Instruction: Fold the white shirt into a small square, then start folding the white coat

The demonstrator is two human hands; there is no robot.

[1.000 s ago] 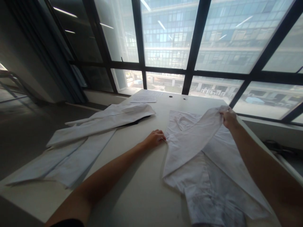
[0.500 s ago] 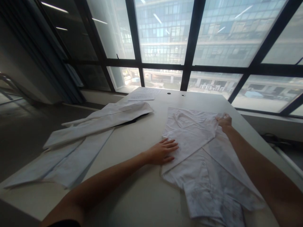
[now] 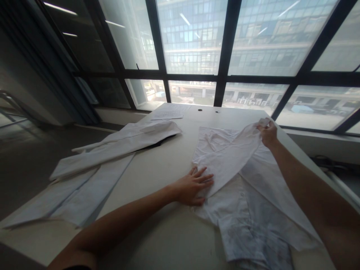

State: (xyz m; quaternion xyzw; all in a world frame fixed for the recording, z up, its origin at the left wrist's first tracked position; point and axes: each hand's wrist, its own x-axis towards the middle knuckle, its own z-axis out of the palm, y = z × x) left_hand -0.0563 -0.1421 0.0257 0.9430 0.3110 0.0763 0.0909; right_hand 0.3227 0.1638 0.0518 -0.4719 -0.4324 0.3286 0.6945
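A white garment [image 3: 244, 202], perhaps a shirt, lies partly folded on the right half of the table, its lower part toward me and creased. My left hand [image 3: 195, 186] rests flat on its left edge with the fingers spread. At the far right corner of the folded layer, my right hand [image 3: 267, 133] pinches the cloth and holds it raised off the table. The lifted fabric stretches in a slope from that hand down toward my left hand.
White garments [image 3: 112, 150] lie along the left side of the white table [image 3: 157, 165], hanging past its edge. Sheets of paper [image 3: 168, 111] lie at the back, near two cable holes. Tall windows [image 3: 194, 37] stand behind the table; a dark curtain [image 3: 56, 63] hangs left.
My right hand has lifted the garment's corner up and slightly away from me. My left hand stays on the cloth, shifted slightly toward me, with its fingers more spread.
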